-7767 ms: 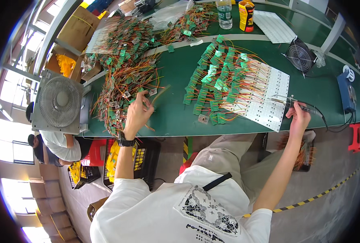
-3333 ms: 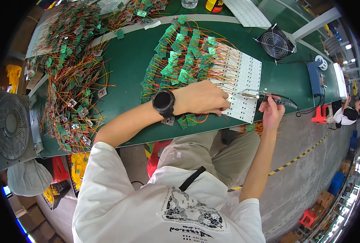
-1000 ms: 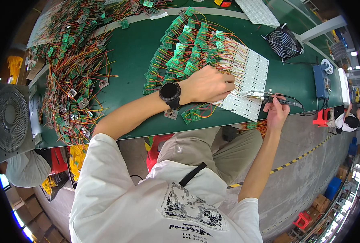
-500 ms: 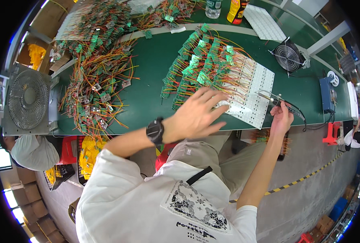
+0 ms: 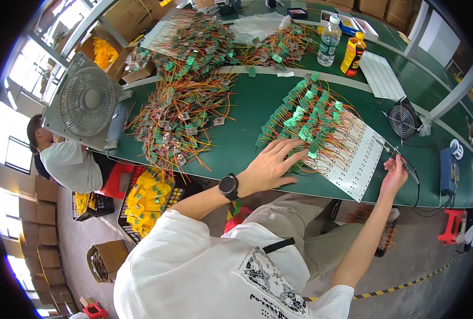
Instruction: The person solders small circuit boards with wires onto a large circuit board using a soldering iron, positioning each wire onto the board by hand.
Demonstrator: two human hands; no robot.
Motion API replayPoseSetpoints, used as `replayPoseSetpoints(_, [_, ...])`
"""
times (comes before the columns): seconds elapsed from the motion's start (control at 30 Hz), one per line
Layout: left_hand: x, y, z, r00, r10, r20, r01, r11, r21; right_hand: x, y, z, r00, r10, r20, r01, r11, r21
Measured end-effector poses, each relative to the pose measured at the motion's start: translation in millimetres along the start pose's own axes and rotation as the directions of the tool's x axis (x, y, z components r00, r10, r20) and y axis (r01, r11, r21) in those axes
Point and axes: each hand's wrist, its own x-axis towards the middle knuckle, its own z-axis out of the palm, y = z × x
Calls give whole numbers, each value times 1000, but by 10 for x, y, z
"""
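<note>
At the frame's centre, the left hand (image 5: 272, 167) reaches up and right, palm down, fingers spread, fingertips at the green boards (image 5: 302, 118); contact is unclear. Right of centre, the right hand (image 5: 394, 169), forearm rising from below, pinches the iron (image 5: 399, 158), which slants, tip pointing upper left near the white panel (image 5: 360, 169)
</note>
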Motion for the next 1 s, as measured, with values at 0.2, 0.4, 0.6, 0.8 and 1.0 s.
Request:
replayPoseSetpoints(0.2, [-498,-94,-324,912,-341,-230,336,940,-59,-7,-12,-5,1000,23,-4,-23,998,-63])
replayPoseSetpoints(0.4, [-808,-745,-425,600,-646,-472,763,638,98,-18,-25,29,999,27,-18,-29,996,-79])
replayPoseSetpoints(0.6, [-764,-1406,-373,702,-611,-367,704,674,225,-25,-32,84,999,31,-15,-32,998,-62])
replayPoseSetpoints(0.8, [-707,-1423,-576,526,-846,89,791,448,-416,-45,-52,80,999,16,-29,-18,999,-41])
replayPoseSetpoints(1.0, [-749,-1023,-597,566,-775,279,567,121,-815,-42,-53,76,1000,18,-24,-19,999,-42])
